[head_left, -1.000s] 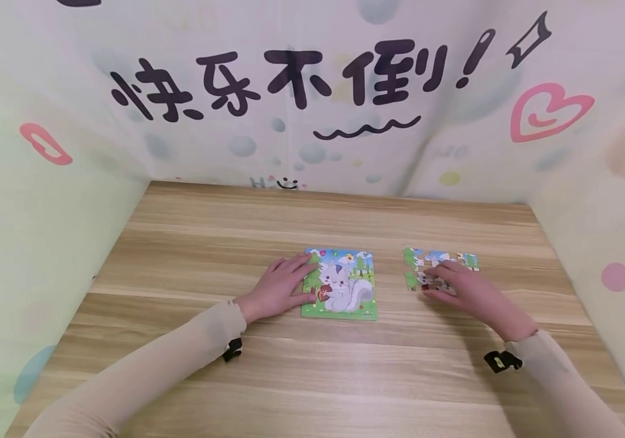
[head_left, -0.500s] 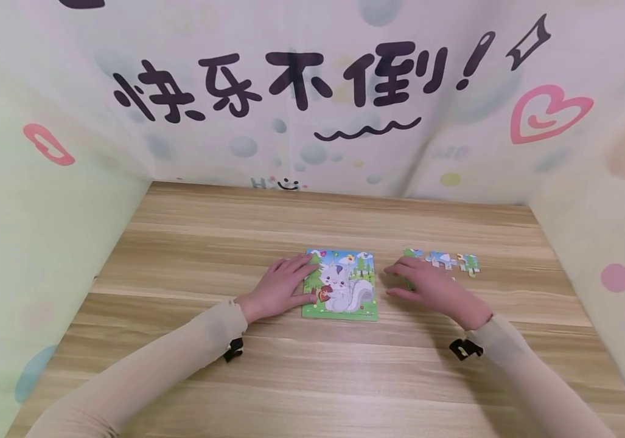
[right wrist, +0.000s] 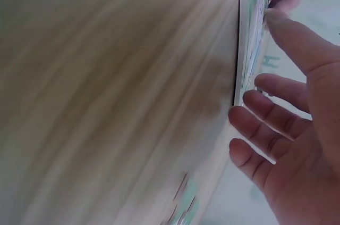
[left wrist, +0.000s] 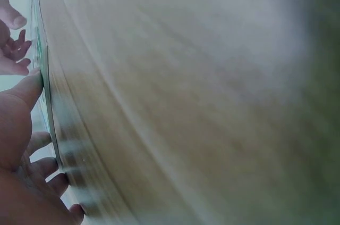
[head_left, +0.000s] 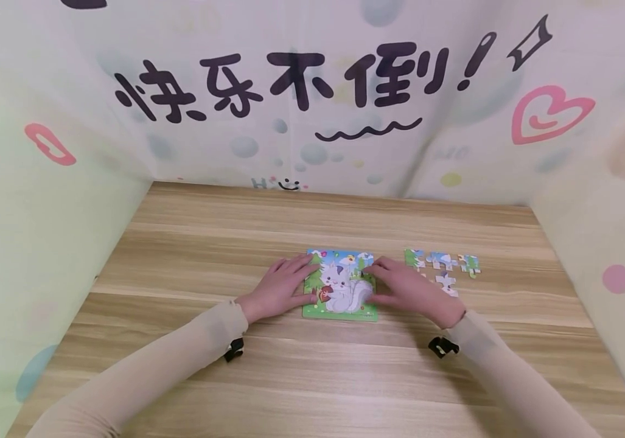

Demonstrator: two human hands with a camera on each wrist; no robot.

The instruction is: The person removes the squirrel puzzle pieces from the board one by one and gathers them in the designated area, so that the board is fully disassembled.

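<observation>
A square jigsaw puzzle (head_left: 338,295) with a grey-white squirrel holding an acorn lies flat on the wooden table. My left hand (head_left: 276,289) rests on its left side, fingers extended over the edge; the left wrist view shows that thumb (left wrist: 33,82) touching the board. Over the right side, my right hand (head_left: 413,289) has its fingertips and thumb at the picture. In the right wrist view its fingers (right wrist: 260,129) are spread, and no piece shows between them. Loose puzzle pieces (head_left: 442,260) lie to the right, some partly hidden behind the right hand.
The wooden table (head_left: 268,371) extends in front of the puzzle and to both sides. A printed cloth backdrop (head_left: 246,149) with black lettering rises behind it, and cloth walls (head_left: 613,243) stand at left and right.
My right hand has moved left from the loose pieces to the puzzle's right edge, uncovering more of those pieces. My left hand has stayed in place.
</observation>
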